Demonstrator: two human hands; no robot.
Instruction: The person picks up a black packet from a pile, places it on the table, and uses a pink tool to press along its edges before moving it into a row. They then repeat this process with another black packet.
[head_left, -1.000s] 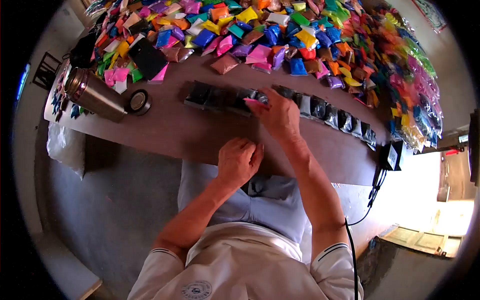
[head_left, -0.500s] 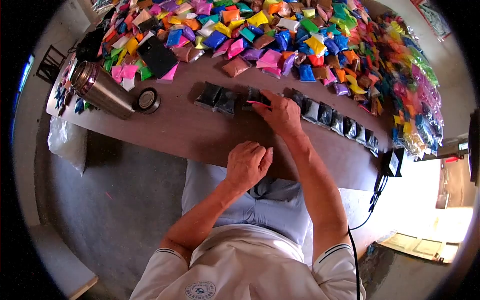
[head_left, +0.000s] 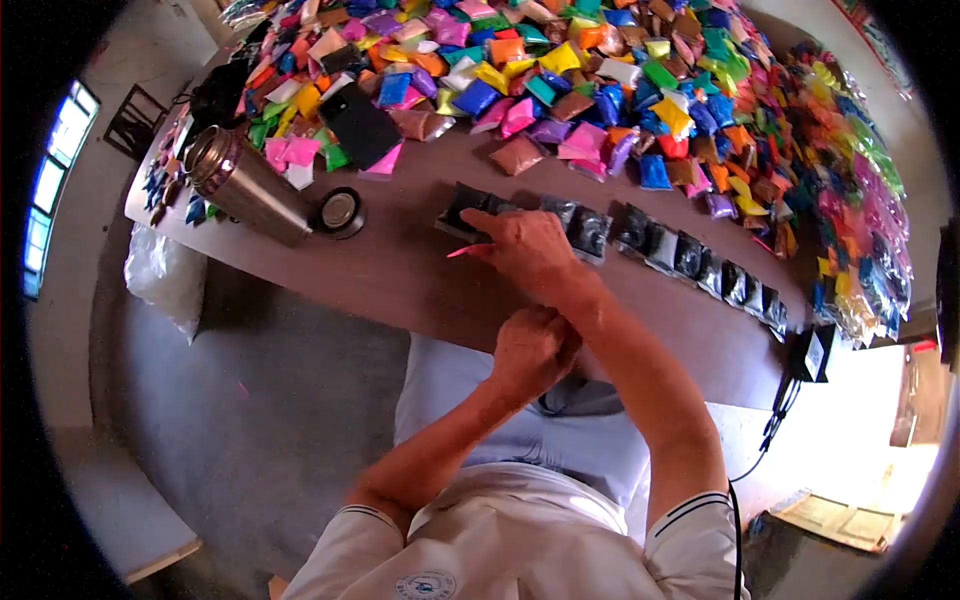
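Your right hand: pinching a pink strip on the black packets.
Your left hand: curled narrow at the worktop edge.

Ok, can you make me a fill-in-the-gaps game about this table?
The right hand rests on a row of ___ packets. The thin strip poking from under that hand is ___. The left hand is curled into a ___.
Missing words: black, pink, fist.
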